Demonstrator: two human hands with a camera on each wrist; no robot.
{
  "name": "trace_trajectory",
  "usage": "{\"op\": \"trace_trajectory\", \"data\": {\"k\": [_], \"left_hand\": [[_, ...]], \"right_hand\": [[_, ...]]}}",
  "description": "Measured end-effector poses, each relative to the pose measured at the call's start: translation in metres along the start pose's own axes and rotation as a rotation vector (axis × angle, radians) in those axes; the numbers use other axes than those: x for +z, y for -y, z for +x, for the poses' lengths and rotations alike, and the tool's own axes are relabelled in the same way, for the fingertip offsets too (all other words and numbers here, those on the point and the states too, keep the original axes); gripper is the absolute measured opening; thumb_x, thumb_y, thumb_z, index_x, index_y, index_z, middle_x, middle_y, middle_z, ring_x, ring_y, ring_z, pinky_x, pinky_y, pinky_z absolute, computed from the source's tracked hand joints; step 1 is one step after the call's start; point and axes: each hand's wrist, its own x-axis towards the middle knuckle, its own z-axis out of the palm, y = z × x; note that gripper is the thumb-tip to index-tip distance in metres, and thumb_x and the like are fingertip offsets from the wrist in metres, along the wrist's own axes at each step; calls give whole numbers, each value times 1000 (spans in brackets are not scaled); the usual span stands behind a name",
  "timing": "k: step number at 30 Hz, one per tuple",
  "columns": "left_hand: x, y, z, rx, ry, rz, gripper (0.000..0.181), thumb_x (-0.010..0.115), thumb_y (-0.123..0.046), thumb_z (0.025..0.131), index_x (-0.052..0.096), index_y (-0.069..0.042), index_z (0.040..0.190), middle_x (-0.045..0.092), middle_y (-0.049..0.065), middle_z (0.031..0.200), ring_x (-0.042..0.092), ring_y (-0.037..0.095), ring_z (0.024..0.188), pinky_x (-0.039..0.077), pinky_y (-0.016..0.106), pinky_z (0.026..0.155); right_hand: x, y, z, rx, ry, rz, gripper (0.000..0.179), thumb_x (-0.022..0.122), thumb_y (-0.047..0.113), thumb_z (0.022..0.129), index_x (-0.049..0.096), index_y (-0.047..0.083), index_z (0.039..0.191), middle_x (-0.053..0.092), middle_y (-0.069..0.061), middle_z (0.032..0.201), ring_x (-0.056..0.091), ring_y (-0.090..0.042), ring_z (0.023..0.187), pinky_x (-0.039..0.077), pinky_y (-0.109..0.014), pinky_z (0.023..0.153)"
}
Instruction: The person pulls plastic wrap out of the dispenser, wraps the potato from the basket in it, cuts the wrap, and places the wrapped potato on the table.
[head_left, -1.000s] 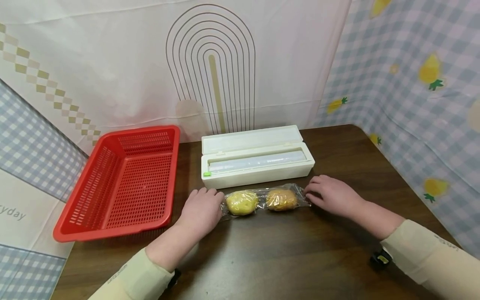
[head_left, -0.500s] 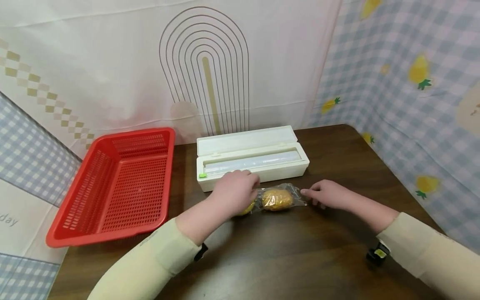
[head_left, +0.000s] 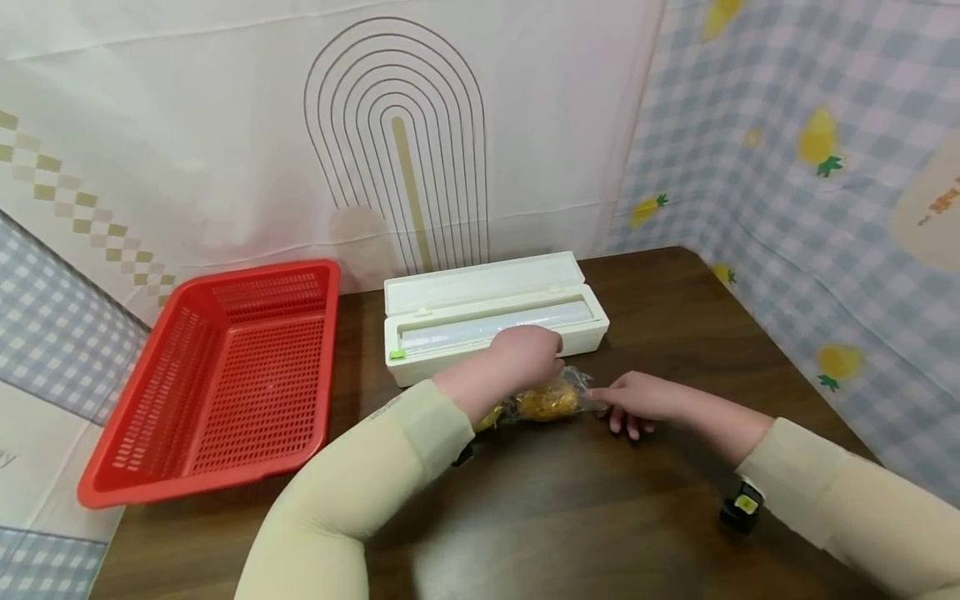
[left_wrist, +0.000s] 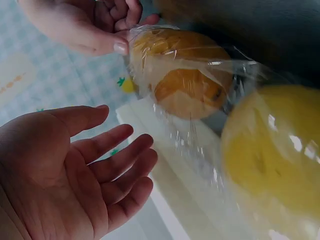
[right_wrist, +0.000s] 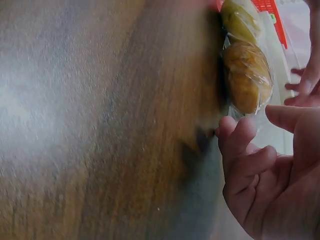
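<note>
Two rounded, fruit-like items, one yellow (left_wrist: 275,155) and one orange-brown (left_wrist: 190,90), lie side by side on the table in clear plastic wrap (left_wrist: 185,142). My left hand (head_left: 527,357) is over the wrapped pair's far side, partly covering it in the head view. Its fingers are spread and loosely bent in the left wrist view, apart from the wrap. At the wrap's right end is my right hand (head_left: 637,398), thumb and forefinger tips right at the film edge. A small gap shows between those tips in the right wrist view, the other fingers loosely curled.
Behind the wrapped items stands a long white box (head_left: 495,342) with its lid raised and a roll of clear film (head_left: 495,327) inside. A red plastic basket (head_left: 324,375) sits at the left of the brown wooden table (head_left: 525,517). Patterned curtains hang behind.
My left hand has gone from the wrap's left end to the right, across the yellow item to above the orange-brown one. My right hand stays at the right end, its fingers turned lower.
</note>
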Motion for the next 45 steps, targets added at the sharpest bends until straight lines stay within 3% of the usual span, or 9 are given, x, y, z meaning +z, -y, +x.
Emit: {"op": "trace_trajectory", "data": {"k": [6, 12, 16, 26, 31, 36, 42, 45], "left_hand": [[7, -8, 19, 8, 91, 25, 25, 50, -36, 102, 65, -17, 95, 66, -3, 97, 60, 13, 85, 51, 33, 78], [7, -14, 28, 16, 213, -49, 22, 55, -31, 100, 67, -13, 97, 63, -1, 97, 59, 15, 86, 48, 30, 78], [7, -15, 31, 42, 267, -100, 18, 58, -25, 98, 67, -10, 102, 62, 1, 99, 58, 16, 88, 46, 27, 78], [13, -18, 43, 116, 235, -38, 15, 59, -14, 96, 66, -10, 108, 63, 0, 97, 57, 15, 86, 45, 25, 77], [11, -20, 47, 143, 260, 3, 13, 55, -13, 98, 67, -12, 103, 63, -1, 96, 55, 14, 85, 45, 25, 79], [6, -21, 48, 199, 274, 78, 17, 52, -13, 100, 68, -11, 96, 62, 0, 93, 54, 14, 83, 45, 25, 79], [0, -17, 47, 208, 353, -13, 21, 46, -9, 100, 65, -9, 93, 59, 2, 93, 53, 15, 85, 43, 25, 79], [-2, -15, 49, 248, 389, 18, 20, 47, -10, 99, 66, -9, 92, 57, 2, 91, 51, 15, 82, 41, 25, 76]], "right_hand": [[6, 0, 3, 13, 41, 127, 52, 54, 51, 98, 70, 2, 98, 65, -5, 70, 55, -12, 46, 41, -25, 42], [11, 3, 5, 69, 53, 238, 54, 57, 53, 96, 68, 1, 105, 65, -6, 75, 54, -11, 49, 43, -24, 45], [14, 4, 6, 63, 80, 272, 54, 59, 53, 95, 67, 1, 106, 65, -6, 79, 55, -11, 51, 43, -23, 46], [17, 2, 12, 33, 98, 382, 40, 61, 38, 97, 63, -1, 104, 64, -3, 78, 56, -7, 52, 46, -20, 46], [16, 3, 11, 29, 99, 462, 29, 61, 30, 98, 60, 2, 94, 60, 0, 74, 56, -5, 54, 48, -19, 49], [18, 4, 9, -3, 93, 496, 22, 59, 23, 99, 56, 2, 94, 58, -1, 74, 56, -6, 55, 48, -20, 51], [21, 5, 10, -26, 54, 493, 16, 53, 16, 99, 56, 1, 101, 59, -4, 82, 58, -9, 61, 47, -20, 52], [22, 6, 10, -28, 31, 494, 17, 50, 14, 98, 57, 0, 103, 61, -9, 93, 61, -11, 64, 48, -21, 53]]}}
